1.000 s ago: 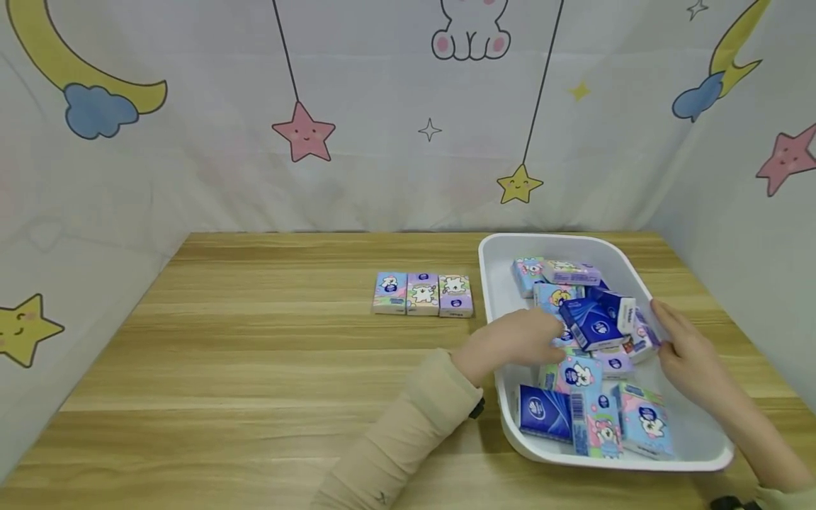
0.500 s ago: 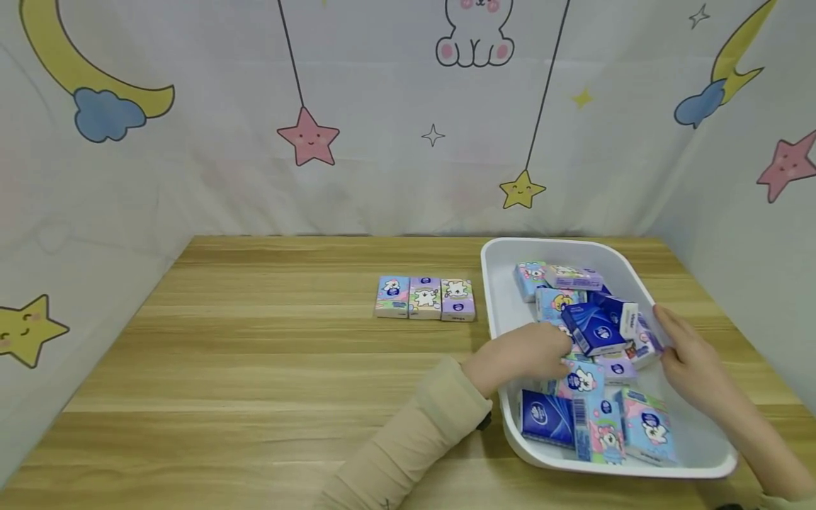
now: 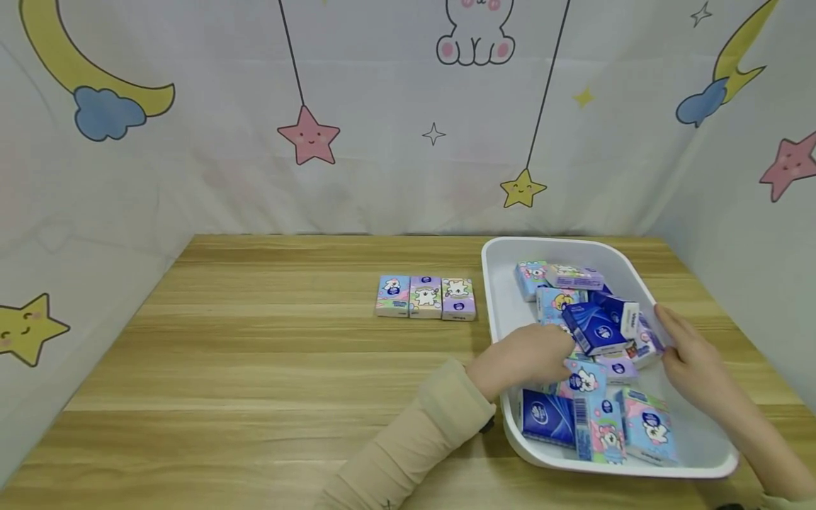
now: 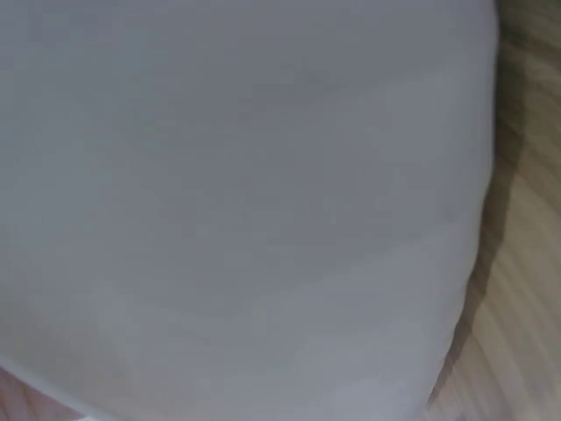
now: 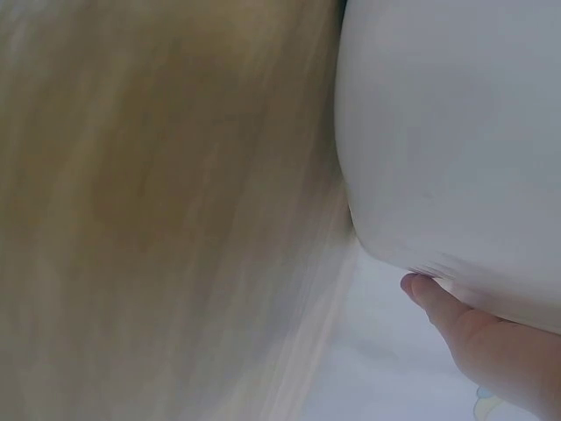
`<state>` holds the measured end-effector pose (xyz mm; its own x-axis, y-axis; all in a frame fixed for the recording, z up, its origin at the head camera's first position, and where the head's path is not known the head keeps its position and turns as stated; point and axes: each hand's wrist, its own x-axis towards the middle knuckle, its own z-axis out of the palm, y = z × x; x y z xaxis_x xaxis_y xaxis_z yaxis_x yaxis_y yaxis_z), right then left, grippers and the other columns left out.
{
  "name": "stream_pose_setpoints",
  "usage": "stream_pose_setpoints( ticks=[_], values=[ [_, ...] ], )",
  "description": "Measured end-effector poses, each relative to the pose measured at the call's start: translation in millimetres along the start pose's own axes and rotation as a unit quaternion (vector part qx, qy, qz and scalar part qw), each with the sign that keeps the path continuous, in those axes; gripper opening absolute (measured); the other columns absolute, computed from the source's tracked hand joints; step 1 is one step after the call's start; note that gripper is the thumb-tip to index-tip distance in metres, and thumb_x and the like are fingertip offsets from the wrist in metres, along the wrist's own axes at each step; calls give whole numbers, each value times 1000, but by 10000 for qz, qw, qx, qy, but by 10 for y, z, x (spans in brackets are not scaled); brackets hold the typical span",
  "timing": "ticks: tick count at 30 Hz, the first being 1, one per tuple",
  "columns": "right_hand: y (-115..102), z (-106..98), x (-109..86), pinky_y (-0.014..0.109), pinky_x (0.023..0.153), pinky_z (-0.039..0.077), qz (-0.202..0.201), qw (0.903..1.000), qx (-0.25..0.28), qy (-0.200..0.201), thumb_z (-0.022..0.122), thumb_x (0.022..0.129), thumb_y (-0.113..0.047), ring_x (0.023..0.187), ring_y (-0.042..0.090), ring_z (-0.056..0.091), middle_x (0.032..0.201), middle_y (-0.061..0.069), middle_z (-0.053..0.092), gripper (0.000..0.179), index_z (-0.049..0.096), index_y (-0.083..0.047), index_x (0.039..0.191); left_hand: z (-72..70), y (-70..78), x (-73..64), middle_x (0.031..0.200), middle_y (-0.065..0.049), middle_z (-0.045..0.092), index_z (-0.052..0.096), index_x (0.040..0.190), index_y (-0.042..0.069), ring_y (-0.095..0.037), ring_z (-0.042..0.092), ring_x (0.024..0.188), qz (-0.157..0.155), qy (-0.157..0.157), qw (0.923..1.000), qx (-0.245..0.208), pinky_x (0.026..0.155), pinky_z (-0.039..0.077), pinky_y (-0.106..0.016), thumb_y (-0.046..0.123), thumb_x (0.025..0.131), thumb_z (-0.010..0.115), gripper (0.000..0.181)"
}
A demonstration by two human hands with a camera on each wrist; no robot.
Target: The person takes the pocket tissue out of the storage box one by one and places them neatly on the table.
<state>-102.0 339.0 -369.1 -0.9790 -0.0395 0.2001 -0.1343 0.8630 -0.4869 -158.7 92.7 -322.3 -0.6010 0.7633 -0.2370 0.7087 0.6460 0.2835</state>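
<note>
Fingers, L hand (image 3: 525,358): curl down betw. packs in bin (image 3: 693,438); tips hidden, so can't tell whether pinching.
Fingers, R hand (image 3: 691,361): grip bin's R rim, thumb toward inside; in R wrist view, a finger (image 5: 443,309) touches outer wall.
Heap of packs: tissue-type packs, loosely piled in bin, mid & far part; some tilted, some overlapping.
Top of heap: dk-blue pack (image 3: 596,329), slanted, w/ a 2nd dk-blue pack (image 3: 613,309) just behind, white end showing.
Near end of bin, L to R: dk-blue pack w/ white logo (image 3: 548,418), lt-blue pack w/ barcode side (image 3: 601,428), lt-blue cartoon pack (image 3: 649,425).
Row of three (image 3: 426,297): packs flat on table, side by side, just L of bin; one lt-blue, two w/ purple ends.
Bin: white, rounded corners, on R part of table; L wrist view mostly its outer wall.
Sleeve (image 3: 404,432): beige, L arm, over table.
Table (image 3: 242,340): wood-grain.
Backdrop (image 3: 382,184): white cloth w/ stars, moons, clouds & bear's lower body.
</note>
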Motion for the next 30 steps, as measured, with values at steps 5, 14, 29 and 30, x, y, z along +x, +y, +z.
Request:
stream_pose_setpoints(
  ticks=[5, 14, 29, 30],
  values=[
    [8, -5, 0, 74, 103, 18, -28, 10000, -8, 13, 34, 90, 11, 128, 66, 20, 146, 42, 20, 61, 16, 9, 148, 0, 22, 7, 80, 9, 51, 55, 78, 20, -5, 50, 66, -87, 63, 9998, 191, 57, 43, -19, 30, 92, 62, 19],
    [33, -5, -3, 73, 105, 16, -88, 10000, -19, 43, 34, 89, 12, 130, 65, 19, 145, 42, 20, 61, 16, 10, 148, -4, 28, 9, 80, 9, 49, 52, 73, 19, -5, 47, 61, -7, 195, 9996, 189, 52, 39, -18, 31, 90, 65, 24],
    [18, -17, -8, 73, 105, 15, -40, 10000, -27, -14, 34, 90, 10, 130, 64, 20, 146, 41, 20, 60, 17, 10, 148, -140, -107, -64, 62, 6, 31, 44, 68, 16, -5, 28, 54, 168, 591, 9969, -501, 49, 26, -17, 25, 88, 66, 31],
    [13, -14, -5, 73, 105, 15, -27, 10000, -16, -33, 35, 90, 10, 130, 64, 19, 146, 41, 20, 60, 17, 9, 148, -154, -132, -71, 63, 7, 34, 48, 70, 16, -5, 30, 55, 172, 609, 9961, -608, 49, 27, -17, 25, 88, 66, 27]
  ],
)
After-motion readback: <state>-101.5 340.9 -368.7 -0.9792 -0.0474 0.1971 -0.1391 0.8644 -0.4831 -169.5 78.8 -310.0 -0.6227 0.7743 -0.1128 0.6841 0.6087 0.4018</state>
